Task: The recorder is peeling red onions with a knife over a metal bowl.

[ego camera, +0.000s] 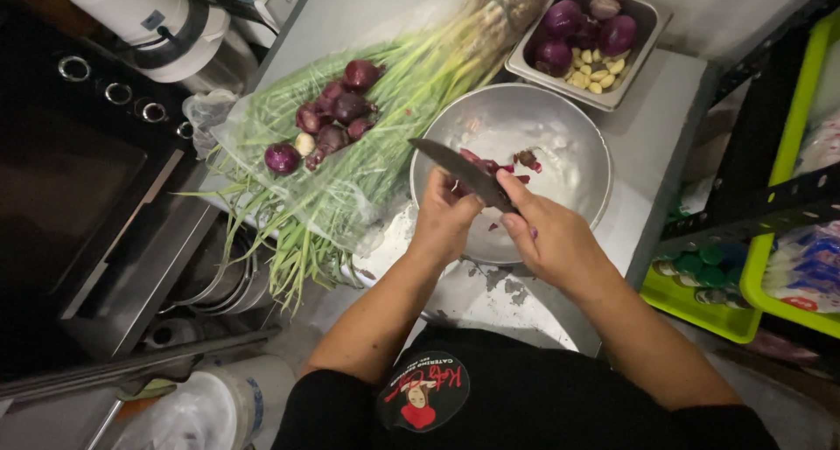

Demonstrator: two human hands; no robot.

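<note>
At the far left, a dark oven front (79,196) with a row of knobs is seen, and a white appliance (149,17) stands above it. Next, a bundle of green onions (350,153) in clear plastic is laid diagonally across the grey desk (665,118), and unpeeled red shallots (337,113) are piled on top of it, within easy reach. Over the near rim of a round metal bowl (560,153), a small shallot, largely hidden, is gripped by the closed fingers of the left hand (442,223); it is judged to be held there so that peelings drop into the bowl, where purple skins (516,163) already lie. A dark knife (459,172) is clasped in the right hand (551,236), blade pointing up-left across the left fingers. Further right, peeled shallots (582,26) and garlic cloves (597,69) are kept apart in a rectangular steel tray (652,21). At the right edge, green crates (770,275) sit on dark shelving.
</note>
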